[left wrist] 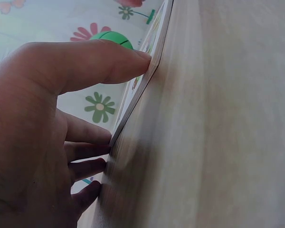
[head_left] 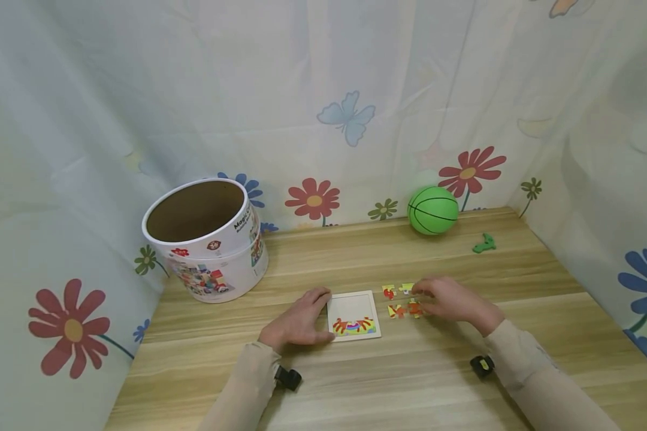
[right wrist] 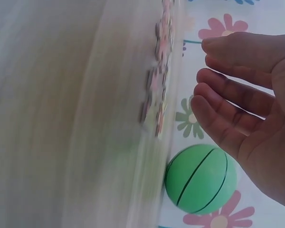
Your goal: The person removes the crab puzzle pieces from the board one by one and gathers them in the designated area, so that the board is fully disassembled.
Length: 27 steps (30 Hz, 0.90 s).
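Note:
A square wooden puzzle tray [head_left: 351,306] lies on the table, its lower part filled with red, yellow and purple picture pieces [head_left: 354,325]. My left hand [head_left: 296,321] rests at the tray's left side. In the left wrist view the thumb [left wrist: 118,62] presses on one corner, while the fingertips touch the edge farther along. Several loose jigsaw pieces [head_left: 396,311] in yellow and red lie to the right of the tray. Over their right side hovers my right hand [head_left: 454,300], fingers loosely bent. In the right wrist view nothing sits between its fingers, and the pieces [right wrist: 156,85] look blurred.
A large white cardboard tub [head_left: 221,269], open at the top, stands at the back left. Against the flowered curtain [head_left: 350,173] at the back sits a green ball [head_left: 433,211]. A small green toy piece [head_left: 484,243] lies on the wooden table [head_left: 410,383] near it.

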{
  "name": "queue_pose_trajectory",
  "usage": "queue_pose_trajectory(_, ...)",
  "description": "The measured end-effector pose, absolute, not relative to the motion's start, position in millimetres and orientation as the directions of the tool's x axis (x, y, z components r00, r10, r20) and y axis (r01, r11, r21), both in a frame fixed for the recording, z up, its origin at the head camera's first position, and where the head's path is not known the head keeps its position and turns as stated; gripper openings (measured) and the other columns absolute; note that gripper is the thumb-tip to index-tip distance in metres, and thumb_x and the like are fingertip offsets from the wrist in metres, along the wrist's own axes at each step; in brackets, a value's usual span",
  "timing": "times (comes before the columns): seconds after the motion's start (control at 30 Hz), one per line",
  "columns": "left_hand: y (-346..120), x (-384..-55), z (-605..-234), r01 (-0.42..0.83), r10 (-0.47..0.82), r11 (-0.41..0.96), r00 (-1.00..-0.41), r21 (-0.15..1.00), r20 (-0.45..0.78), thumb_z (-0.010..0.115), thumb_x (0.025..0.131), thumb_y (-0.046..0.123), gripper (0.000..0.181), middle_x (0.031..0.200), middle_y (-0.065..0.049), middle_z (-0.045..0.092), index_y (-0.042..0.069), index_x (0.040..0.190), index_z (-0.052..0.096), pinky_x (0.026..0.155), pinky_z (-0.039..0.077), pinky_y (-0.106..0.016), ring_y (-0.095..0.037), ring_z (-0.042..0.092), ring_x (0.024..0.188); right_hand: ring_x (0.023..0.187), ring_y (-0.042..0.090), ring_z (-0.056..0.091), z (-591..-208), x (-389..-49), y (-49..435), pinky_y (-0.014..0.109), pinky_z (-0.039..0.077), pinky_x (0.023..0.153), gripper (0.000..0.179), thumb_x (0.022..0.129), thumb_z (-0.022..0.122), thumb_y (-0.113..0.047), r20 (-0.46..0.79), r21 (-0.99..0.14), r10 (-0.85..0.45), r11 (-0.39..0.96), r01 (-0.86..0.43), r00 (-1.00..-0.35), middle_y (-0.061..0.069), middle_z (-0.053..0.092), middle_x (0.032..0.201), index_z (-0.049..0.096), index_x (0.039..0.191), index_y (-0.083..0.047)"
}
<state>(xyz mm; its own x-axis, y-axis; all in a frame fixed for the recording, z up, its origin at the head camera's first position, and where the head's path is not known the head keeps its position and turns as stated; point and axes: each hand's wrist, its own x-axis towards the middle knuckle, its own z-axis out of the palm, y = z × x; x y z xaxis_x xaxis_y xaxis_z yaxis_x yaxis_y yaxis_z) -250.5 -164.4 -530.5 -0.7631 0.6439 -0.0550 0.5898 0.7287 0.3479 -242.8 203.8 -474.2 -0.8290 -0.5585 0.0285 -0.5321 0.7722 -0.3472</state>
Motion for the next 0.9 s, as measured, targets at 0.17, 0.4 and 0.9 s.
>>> queue_pose_trajectory(0.17, -165, -251, -531, 0.596, 0.647, 0.724, -0.761, 0.347, -0.045, 0.071, 0.079, 0.052, 0.093, 0.153, -0.010, 0.033, 0.003, 0.149, 0.035, 0.116, 0.031, -0.043, -0.027, 0.031, 0.142, 0.092, 0.023, 0.065, -468, -243, 190, 0.038, 0.056, 0.078, 0.029, 0.082, 0.074, -0.012, 0.032, -0.360, -0.564, 0.764, -0.535, -0.825, 0.010, 0.069, 0.105, 0.070, 0.109, -0.004)
queue_pose_trajectory(0.4, -165, -251, -531, 0.601, 0.651, 0.722, -0.758, 0.343, -0.042, 0.070, 0.079, 0.053, 0.093, 0.153, -0.011, 0.033, 0.003, 0.149, 0.035, 0.116, 0.031, -0.043, -0.027, 0.032, 0.142, 0.095, 0.023, 0.065, -466, -246, 171, 0.038, 0.056, 0.081, 0.030, 0.083, 0.075, -0.016, 0.037, -0.343, -0.596, 0.746, -0.571, -0.802, 0.008, 0.069, 0.107, 0.070, 0.111, -0.005)
queue_pose_trajectory(0.9, -165, -251, -531, 0.601, 0.652, 0.717, -0.757, 0.354, -0.036, 0.070, 0.079, 0.052, 0.093, 0.153, -0.011, 0.033, 0.001, 0.149, 0.035, 0.116, 0.031, -0.043, -0.028, 0.032, 0.142, 0.090, 0.018, 0.064, -470, -251, 129, 0.034, 0.055, 0.077, 0.028, 0.082, 0.071, -0.013, 0.087, -0.318, -0.677, 0.676, -0.664, -0.731, 0.007, 0.068, 0.104, 0.070, 0.109, -0.004)
